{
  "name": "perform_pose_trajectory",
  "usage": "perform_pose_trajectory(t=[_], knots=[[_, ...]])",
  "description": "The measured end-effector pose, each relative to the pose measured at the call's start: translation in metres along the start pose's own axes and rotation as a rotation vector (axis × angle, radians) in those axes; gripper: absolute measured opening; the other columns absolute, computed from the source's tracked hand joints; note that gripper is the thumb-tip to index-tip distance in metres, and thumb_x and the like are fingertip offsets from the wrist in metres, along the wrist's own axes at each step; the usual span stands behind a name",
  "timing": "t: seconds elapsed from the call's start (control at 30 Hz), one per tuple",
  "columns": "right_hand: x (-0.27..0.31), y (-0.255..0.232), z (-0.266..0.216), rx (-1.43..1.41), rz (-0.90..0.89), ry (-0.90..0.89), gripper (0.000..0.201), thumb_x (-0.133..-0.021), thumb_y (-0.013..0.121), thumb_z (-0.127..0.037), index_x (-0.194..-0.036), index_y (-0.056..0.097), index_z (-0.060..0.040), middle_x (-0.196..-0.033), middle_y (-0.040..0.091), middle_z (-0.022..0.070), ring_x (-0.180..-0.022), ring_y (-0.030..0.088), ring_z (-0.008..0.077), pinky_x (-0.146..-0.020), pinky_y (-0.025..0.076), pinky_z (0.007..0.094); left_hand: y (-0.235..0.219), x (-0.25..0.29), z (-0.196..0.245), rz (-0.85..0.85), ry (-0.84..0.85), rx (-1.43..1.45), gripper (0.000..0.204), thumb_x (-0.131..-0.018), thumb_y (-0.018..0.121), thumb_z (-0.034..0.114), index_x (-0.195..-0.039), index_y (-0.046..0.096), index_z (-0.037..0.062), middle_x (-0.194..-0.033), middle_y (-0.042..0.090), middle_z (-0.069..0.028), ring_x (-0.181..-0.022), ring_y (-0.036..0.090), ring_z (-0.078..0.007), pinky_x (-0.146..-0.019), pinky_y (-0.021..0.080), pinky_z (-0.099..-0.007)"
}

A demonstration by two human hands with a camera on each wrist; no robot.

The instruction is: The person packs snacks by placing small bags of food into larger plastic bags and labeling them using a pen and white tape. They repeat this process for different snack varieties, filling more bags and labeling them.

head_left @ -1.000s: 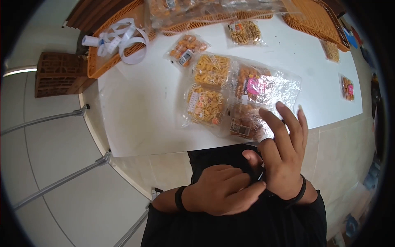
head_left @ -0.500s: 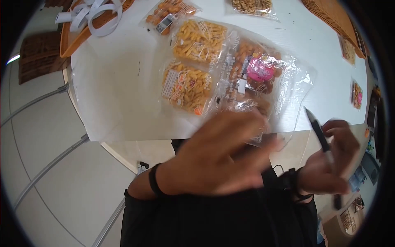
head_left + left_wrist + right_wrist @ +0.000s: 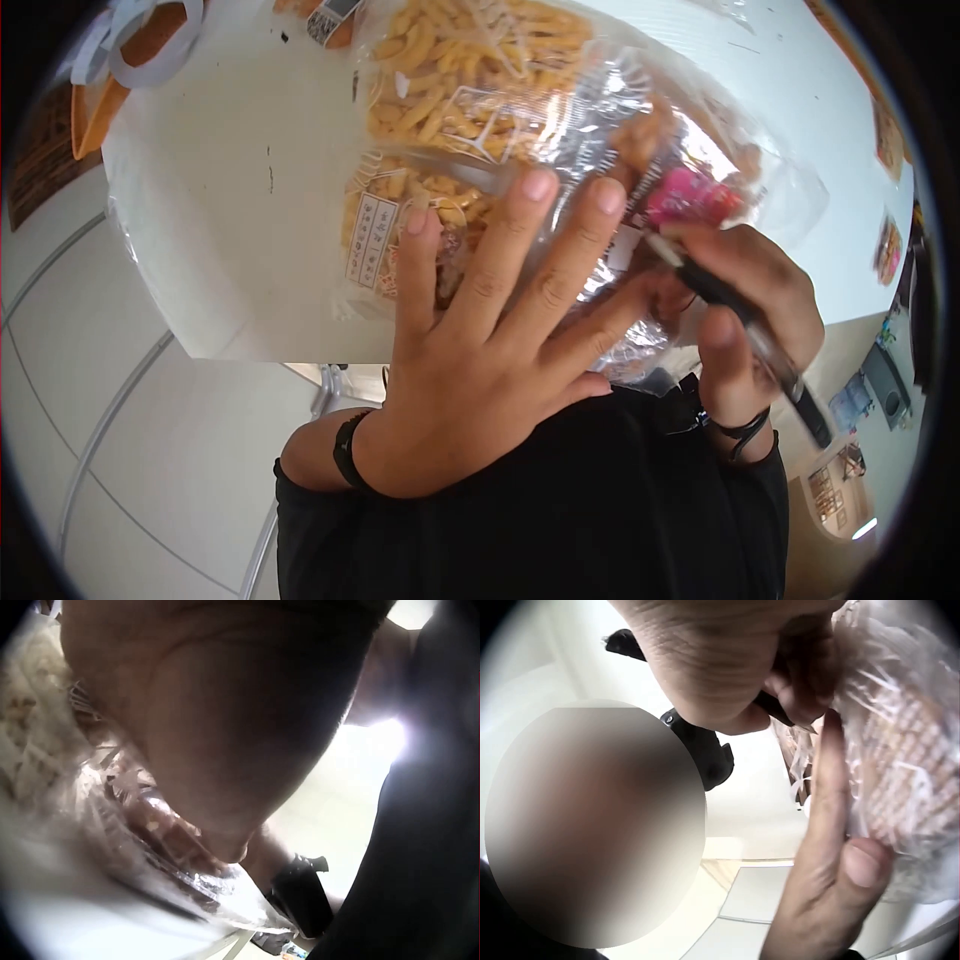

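Note:
In the head view my left hand (image 3: 480, 350) lies spread over a clear plastic bag (image 3: 600, 95), fingers straight on it. Yellow snack sticks (image 3: 430, 75) fill one side of the bag; brown pieces and a pink label (image 3: 690, 196) show on the other. My right hand (image 3: 765, 310) pinches a black pen (image 3: 740, 305) near the pink label, its light tip close to the bag beside my left index finger. In the right wrist view my right hand (image 3: 720, 660) grips the dark pen, with my left hand (image 3: 825, 847) alongside the bag (image 3: 907, 765).
The white table (image 3: 230, 230) extends left of the bag. White tape loops (image 3: 160, 60) hang by an orange basket edge (image 3: 95, 118) at top left. A snack packet (image 3: 888, 250) lies near the right edge, and part of another (image 3: 335, 22) shows at the top.
My left hand has come down onto the bag, fingers spread. My right hand has brought the pen left to the bag. The head view has moved closer to the table.

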State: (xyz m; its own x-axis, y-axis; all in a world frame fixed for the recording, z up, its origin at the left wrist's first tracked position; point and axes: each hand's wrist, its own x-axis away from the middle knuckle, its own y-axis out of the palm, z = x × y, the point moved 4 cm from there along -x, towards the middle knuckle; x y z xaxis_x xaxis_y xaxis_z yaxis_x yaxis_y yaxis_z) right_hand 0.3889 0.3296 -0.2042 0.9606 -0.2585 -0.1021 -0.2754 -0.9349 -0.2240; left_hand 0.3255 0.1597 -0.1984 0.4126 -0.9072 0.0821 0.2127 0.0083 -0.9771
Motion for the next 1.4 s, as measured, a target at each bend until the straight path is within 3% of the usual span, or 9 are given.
perform_pose_trajectory(t=[0.03, 0.13, 0.33, 0.67, 0.87, 1.2, 1.4], knots=[[0.002, 0.000, 0.000, 0.022, -0.048, -0.072, 0.037, -0.099, 0.060, -0.026, -0.116, 0.061, 0.0067, -0.096, 0.068, 0.0170, -0.071, 0.062, 0.0178, -0.064, 0.049, 0.0288, 0.003, 0.001, 0.000, 0.035, -0.008, -0.004, 0.055, -0.084, 0.049, 0.071, -0.127, 0.066, 0.0398, -0.154, 0.045, -0.0108, -0.143, 0.035, -0.0412, -0.115, 0.012, -0.0627], [-0.007, 0.000, -0.013, 0.073, -0.126, -0.038, 0.031, -0.099, 0.059, -0.021, -0.115, 0.059, 0.0053, -0.091, 0.064, 0.0147, -0.073, 0.061, 0.0182, -0.069, 0.050, 0.0290, 0.005, 0.001, 0.002, 0.090, -0.045, 0.000, 0.053, -0.084, 0.051, 0.071, -0.125, 0.066, 0.0434, -0.154, 0.046, -0.0102, -0.143, 0.036, -0.0411, -0.114, 0.014, -0.0626], [0.012, 0.014, -0.021, 0.011, 0.089, 0.222, 0.026, -0.091, 0.065, 0.001, -0.110, 0.047, -0.0006, -0.094, 0.061, 0.0140, -0.085, 0.058, 0.0138, -0.082, 0.044, 0.0265, 0.004, -0.003, 0.007, 0.105, -0.090, -0.023, 0.039, -0.091, 0.050, 0.068, -0.123, 0.062, 0.0489, -0.152, 0.048, -0.0103, -0.141, 0.039, -0.0418, -0.112, 0.018, -0.0625], [0.000, 0.017, -0.017, 0.206, 0.022, -0.042, 0.019, -0.084, 0.067, 0.005, -0.098, 0.054, 0.0011, -0.085, 0.063, 0.0149, -0.070, 0.059, 0.0157, -0.065, 0.046, 0.0259, 0.001, -0.003, 0.004, 0.086, -0.061, 0.003, 0.036, -0.092, 0.053, 0.064, -0.107, 0.065, 0.0333, -0.149, 0.051, -0.0130, -0.140, 0.040, -0.0427, -0.112, 0.019, -0.0611], [-0.008, 0.016, -0.018, 0.266, 0.013, -0.062, 0.022, -0.079, 0.068, 0.006, -0.096, 0.056, 0.0013, -0.076, 0.063, 0.0155, -0.060, 0.061, 0.0199, -0.056, 0.046, 0.0282, 0.002, -0.002, 0.003, 0.100, -0.029, -0.010, 0.038, -0.094, 0.051, 0.062, -0.105, 0.064, 0.0278, -0.147, 0.052, -0.0154, -0.140, 0.041, -0.0433, -0.114, 0.016, -0.0628], [-0.015, 0.013, -0.017, 0.201, -0.086, -0.037, 0.018, -0.077, 0.068, 0.002, -0.092, 0.057, 0.0015, -0.073, 0.061, 0.0142, -0.058, 0.060, 0.0200, -0.055, 0.046, 0.0288, 0.001, -0.003, -0.001, 0.090, -0.040, 0.009, 0.031, -0.094, 0.053, 0.059, -0.112, 0.068, 0.0389, -0.148, 0.053, -0.0126, -0.140, 0.040, -0.0432, -0.115, 0.014, -0.0621], [-0.011, 0.015, -0.018, 0.184, -0.001, -0.014, 0.017, -0.080, 0.067, 0.003, -0.094, 0.057, 0.0023, -0.076, 0.062, 0.0157, -0.062, 0.061, 0.0202, -0.060, 0.048, 0.0286, 0.000, -0.001, -0.002, 0.079, -0.033, 0.017, 0.033, -0.095, 0.050, 0.060, -0.111, 0.069, 0.0383, -0.148, 0.052, -0.0119, -0.141, 0.039, -0.0428, -0.115, 0.013, -0.0627]])
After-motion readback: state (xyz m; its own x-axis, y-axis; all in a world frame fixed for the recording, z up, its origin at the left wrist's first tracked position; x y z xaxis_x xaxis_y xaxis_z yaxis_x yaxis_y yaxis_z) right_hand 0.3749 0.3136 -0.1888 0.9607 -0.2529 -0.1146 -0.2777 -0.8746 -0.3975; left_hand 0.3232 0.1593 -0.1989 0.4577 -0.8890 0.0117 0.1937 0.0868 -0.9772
